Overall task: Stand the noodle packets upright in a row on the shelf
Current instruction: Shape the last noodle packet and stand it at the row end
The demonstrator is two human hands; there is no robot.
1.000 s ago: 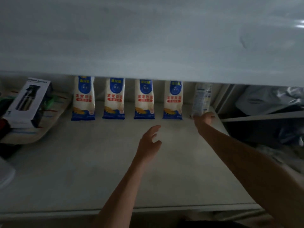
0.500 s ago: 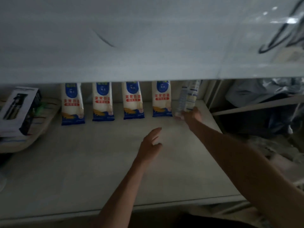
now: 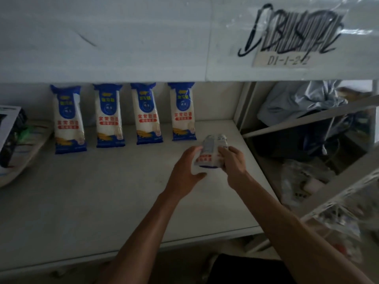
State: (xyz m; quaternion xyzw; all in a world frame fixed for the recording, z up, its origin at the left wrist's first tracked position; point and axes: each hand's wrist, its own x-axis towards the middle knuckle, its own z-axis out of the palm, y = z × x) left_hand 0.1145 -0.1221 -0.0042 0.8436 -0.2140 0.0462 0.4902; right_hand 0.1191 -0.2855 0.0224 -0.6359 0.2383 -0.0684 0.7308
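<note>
Noodles in a soft white-and-blue plastic packet with a red label (image 3: 212, 153) sit between both hands, held off the pale shelf board (image 3: 102, 191) just in front of its back right corner. The packet's long axis runs away from the person, tipped back, its far end pointing toward the rear wall and its near end low by the palms. The right hand (image 3: 232, 160) clamps the packet's right edge with curled fingers; the left hand (image 3: 187, 171) touches the left edge, fingers loosely spread, thumb out below. Four matching white-and-blue packets (image 3: 143, 115) stand upright along the back edge, evenly spaced. The open gap lies right of the last one, straight beyond the held packet, so the right hand is nearer. A boxed item (image 3: 9, 128) rests at the left edge.
</note>
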